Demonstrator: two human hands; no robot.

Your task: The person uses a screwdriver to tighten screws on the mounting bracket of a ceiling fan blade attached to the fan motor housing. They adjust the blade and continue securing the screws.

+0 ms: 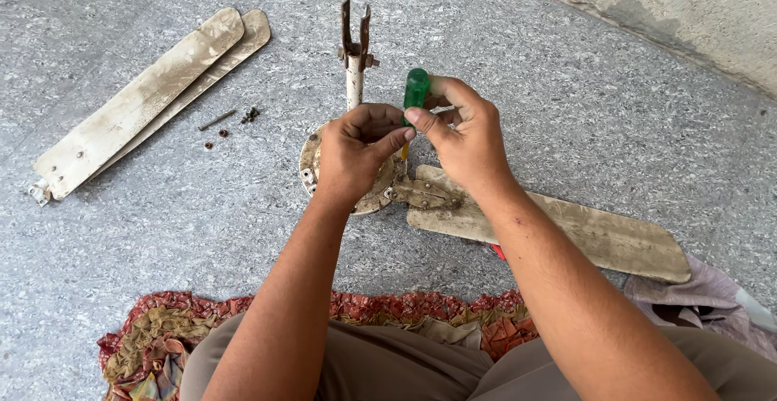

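We count two loose blades (137, 106) and one attached blade (583, 231). Our left hand (352, 154) and right hand (461, 138) both grip one green screwdriver (416, 89); bare floor (607, 101) surrounds us.

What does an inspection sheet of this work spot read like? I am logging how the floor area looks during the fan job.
Surface: grey speckled stone floor, dusty.
Job's things: ceiling fan motor with upright rod; one dirty blade attached by its bracket; green-handled screwdriver pointing down at the bracket.
Clutter: two removed blades stacked at left; loose screws beside them; patterned cloth under the person; pale cloth at right.
Grips: right hand holds the screwdriver handle; left hand steadies its shaft over the motor.
Cables: nothing seen.
Surroundings: rough concrete wall at upper right.
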